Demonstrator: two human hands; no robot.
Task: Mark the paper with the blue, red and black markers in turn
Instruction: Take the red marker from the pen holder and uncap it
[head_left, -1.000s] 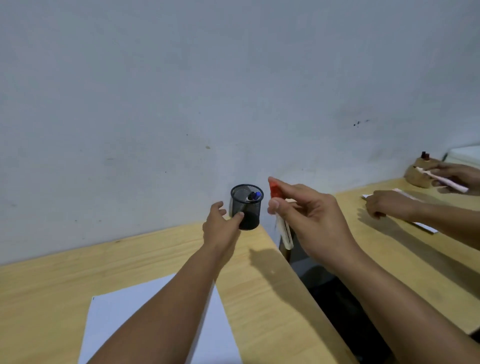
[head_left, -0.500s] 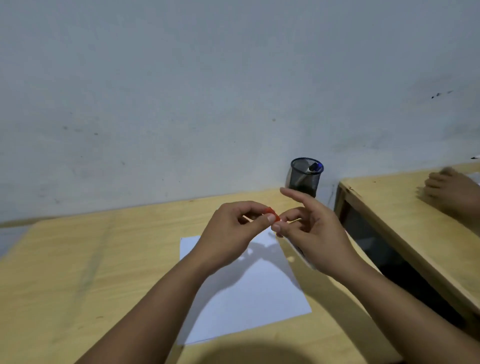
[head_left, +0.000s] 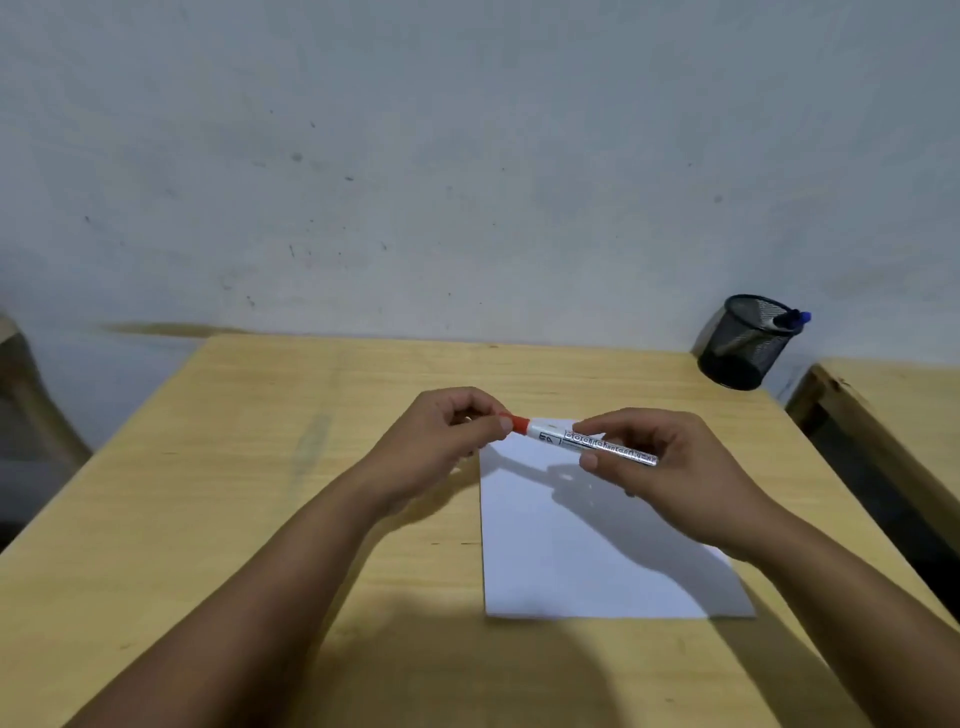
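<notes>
I hold the red marker (head_left: 550, 434) level above the top edge of the white paper (head_left: 587, 551). My right hand (head_left: 670, 467) grips its white barrel. My left hand (head_left: 447, 441) pinches the red cap end, most of which is hidden by the fingers. The blue marker (head_left: 792, 319) leans in the black mesh pen cup (head_left: 740, 345) at the table's far right corner. No black marker shows from here.
The wooden table (head_left: 260, 467) stands against a grey wall. A second wooden table (head_left: 893, 405) sits to the right across a dark gap. Part of a chair (head_left: 26, 395) shows at the far left.
My view has swung left and down, so the cup now sits far right. Both hands came together on the red marker and turned it level over the paper.
</notes>
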